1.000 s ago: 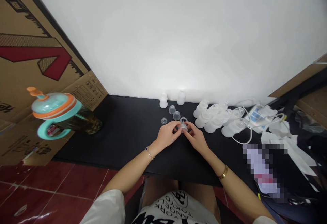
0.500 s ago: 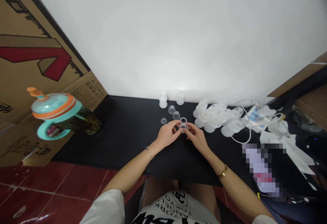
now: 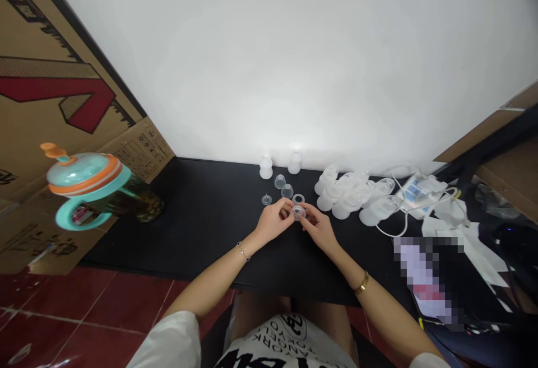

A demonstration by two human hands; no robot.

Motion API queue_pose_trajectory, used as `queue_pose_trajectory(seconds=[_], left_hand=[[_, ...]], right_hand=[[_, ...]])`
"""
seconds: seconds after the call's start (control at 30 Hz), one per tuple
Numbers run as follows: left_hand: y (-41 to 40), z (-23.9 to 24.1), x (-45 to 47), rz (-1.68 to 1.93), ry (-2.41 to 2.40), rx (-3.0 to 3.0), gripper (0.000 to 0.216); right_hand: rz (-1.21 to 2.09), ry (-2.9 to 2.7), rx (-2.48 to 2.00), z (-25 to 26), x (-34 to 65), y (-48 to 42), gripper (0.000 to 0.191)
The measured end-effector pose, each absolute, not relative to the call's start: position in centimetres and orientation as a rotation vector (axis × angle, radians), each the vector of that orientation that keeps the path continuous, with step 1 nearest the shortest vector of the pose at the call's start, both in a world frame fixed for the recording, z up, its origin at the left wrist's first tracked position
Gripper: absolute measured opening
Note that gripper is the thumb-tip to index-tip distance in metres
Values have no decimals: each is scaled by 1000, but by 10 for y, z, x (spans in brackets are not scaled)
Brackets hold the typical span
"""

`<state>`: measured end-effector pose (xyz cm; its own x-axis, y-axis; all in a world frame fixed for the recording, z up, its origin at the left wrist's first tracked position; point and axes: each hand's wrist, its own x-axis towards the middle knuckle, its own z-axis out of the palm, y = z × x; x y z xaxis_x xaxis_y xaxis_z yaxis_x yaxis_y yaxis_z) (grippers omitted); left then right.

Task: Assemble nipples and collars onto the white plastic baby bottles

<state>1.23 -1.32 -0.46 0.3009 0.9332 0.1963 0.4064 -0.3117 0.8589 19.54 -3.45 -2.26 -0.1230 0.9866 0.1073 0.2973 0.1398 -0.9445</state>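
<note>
Between the fingertips of my left hand (image 3: pixel 274 220) and my right hand (image 3: pixel 318 227) is a clear bottle collar ring (image 3: pixel 298 212), held by both just above the table. Whether a teat sits inside it is too small to tell. A second collar ring (image 3: pixel 298 198) lies right behind the fingers. To the left are a clear silicone teat (image 3: pixel 266 199) and two domed bottle caps (image 3: pixel 280 181). Two frosted baby bottles without tops, one bottle (image 3: pixel 266 167) and another bottle (image 3: pixel 295 163), stand by the wall. Several capped baby bottles (image 3: pixel 344 204) cluster right of my right hand.
The black table (image 3: pixel 202 217) runs along a white wall (image 3: pixel 269 65). At left stand a large tumbler (image 3: pixel 92 189) with a teal handle and cardboard boxes (image 3: pixel 50 105). A white cable (image 3: pixel 406 222), white papers (image 3: pixel 473 245) and a blurred-out dark device (image 3: pixel 458 284) lie at right.
The collar ring has tilted in my fingers, so its side shows more. Both hands stay close together around it. The whole view has shifted slightly.
</note>
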Motion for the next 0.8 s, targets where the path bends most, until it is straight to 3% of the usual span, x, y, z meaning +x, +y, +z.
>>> queue_pose_trajectory(seconds=[0.8], left_hand=[[-15,-7,13,941,1218,1898,11]], right_hand=[[987,-1627,-1289,-26,196,-38,37]])
